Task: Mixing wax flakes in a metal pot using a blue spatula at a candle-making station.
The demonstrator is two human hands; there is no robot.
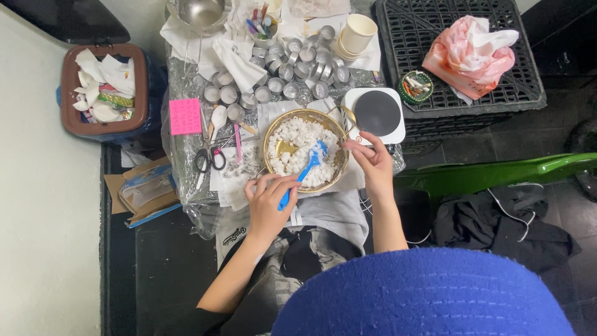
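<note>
Stirring: left hand was clenched on the blue spatula, its blade down in white wax chunks filling the gold bowl at the table's near edge. Right hand pinched the bowl's right rim handle, beside the white hot plate. Chunks looked light, crumbly, likely to spill; spatula stiff, best held mid-handle. Bowl looked thin and slick; grip its handle.

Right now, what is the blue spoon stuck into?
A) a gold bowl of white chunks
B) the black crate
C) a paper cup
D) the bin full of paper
A: the left hand holds the blue spoon with its tip in the white chunks inside the gold bowl, while the right hand steadies the bowl's rim.
</note>
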